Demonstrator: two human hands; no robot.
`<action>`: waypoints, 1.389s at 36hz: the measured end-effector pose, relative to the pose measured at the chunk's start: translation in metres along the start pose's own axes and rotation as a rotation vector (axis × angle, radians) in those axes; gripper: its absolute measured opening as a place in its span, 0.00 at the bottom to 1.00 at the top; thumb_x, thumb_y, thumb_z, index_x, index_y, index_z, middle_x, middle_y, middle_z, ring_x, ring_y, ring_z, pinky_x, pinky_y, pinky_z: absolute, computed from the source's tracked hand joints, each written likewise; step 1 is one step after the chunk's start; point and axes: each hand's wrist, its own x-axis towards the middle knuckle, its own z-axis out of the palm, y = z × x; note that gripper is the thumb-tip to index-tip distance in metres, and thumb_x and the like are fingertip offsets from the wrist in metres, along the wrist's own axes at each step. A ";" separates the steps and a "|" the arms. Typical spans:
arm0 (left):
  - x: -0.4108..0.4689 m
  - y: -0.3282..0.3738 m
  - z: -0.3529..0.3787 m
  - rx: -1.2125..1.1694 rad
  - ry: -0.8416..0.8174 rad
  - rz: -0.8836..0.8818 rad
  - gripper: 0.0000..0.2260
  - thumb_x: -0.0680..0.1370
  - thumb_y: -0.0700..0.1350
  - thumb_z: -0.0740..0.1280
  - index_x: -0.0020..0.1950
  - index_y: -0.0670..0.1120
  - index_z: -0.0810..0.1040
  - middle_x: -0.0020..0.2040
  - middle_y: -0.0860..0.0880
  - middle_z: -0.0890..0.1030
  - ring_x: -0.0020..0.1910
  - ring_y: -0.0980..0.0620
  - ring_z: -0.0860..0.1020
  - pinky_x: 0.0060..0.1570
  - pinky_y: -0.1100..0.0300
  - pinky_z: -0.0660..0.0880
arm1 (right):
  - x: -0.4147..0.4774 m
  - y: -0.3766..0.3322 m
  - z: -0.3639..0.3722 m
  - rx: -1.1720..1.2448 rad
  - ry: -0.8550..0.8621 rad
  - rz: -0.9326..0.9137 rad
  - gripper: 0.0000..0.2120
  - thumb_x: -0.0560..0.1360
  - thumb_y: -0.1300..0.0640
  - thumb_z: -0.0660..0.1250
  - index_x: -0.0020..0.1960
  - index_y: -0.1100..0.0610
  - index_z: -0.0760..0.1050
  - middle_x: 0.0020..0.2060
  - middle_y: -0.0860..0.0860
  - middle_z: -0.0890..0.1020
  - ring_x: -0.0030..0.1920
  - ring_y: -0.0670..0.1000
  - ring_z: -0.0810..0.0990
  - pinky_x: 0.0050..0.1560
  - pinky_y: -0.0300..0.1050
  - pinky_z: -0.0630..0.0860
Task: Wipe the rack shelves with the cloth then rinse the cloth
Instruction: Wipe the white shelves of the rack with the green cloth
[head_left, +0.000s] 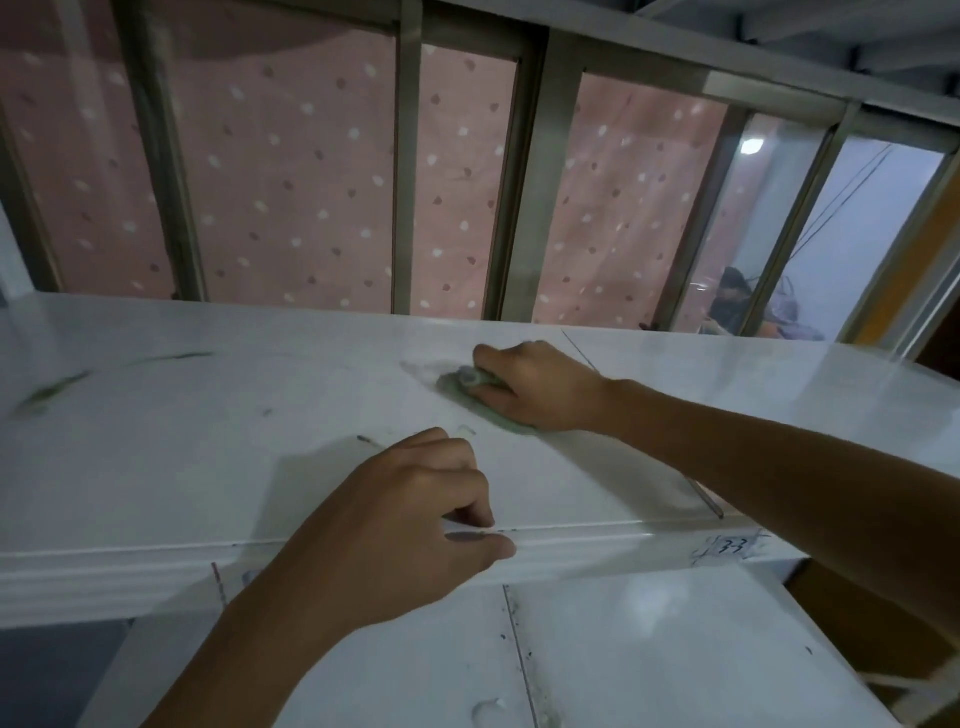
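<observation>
A white rack shelf (208, 457) stretches across the head view, marked with green smears at its left. My right hand (535, 387) presses a pale green cloth (470, 392) flat on the shelf near its back middle; most of the cloth is hidden under the palm. A hazy streak lies on the shelf just left of the cloth. My left hand (410, 525) grips the shelf's front edge, fingers curled on top and thumb under the lip. A lower white shelf (649, 649) shows below.
Behind the shelf stand metal window bars (408, 171) with a pink dotted curtain (291, 171) beyond. A person sits far off at the back right (732, 301). A handwritten mark (732, 546) is on the front lip. A water drop (488, 709) lies on the lower shelf.
</observation>
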 end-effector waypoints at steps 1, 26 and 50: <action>0.000 0.000 0.000 0.003 0.003 0.002 0.15 0.71 0.62 0.71 0.36 0.51 0.80 0.38 0.59 0.76 0.42 0.58 0.74 0.38 0.59 0.73 | -0.007 -0.009 -0.004 0.018 0.020 -0.082 0.11 0.80 0.54 0.64 0.45 0.60 0.69 0.30 0.54 0.75 0.27 0.55 0.68 0.30 0.45 0.62; 0.005 0.009 0.004 0.145 0.173 -0.077 0.14 0.75 0.58 0.72 0.34 0.51 0.79 0.34 0.59 0.76 0.36 0.59 0.75 0.38 0.65 0.71 | 0.062 0.082 0.042 0.022 -0.038 0.082 0.16 0.82 0.48 0.59 0.51 0.62 0.70 0.39 0.64 0.81 0.39 0.64 0.80 0.36 0.48 0.69; 0.001 0.011 0.011 0.215 0.205 0.006 0.15 0.75 0.54 0.75 0.33 0.48 0.80 0.32 0.55 0.76 0.35 0.57 0.73 0.34 0.59 0.72 | 0.108 0.111 0.065 -0.098 -0.126 0.296 0.19 0.84 0.49 0.53 0.61 0.64 0.69 0.54 0.64 0.80 0.51 0.63 0.78 0.43 0.48 0.66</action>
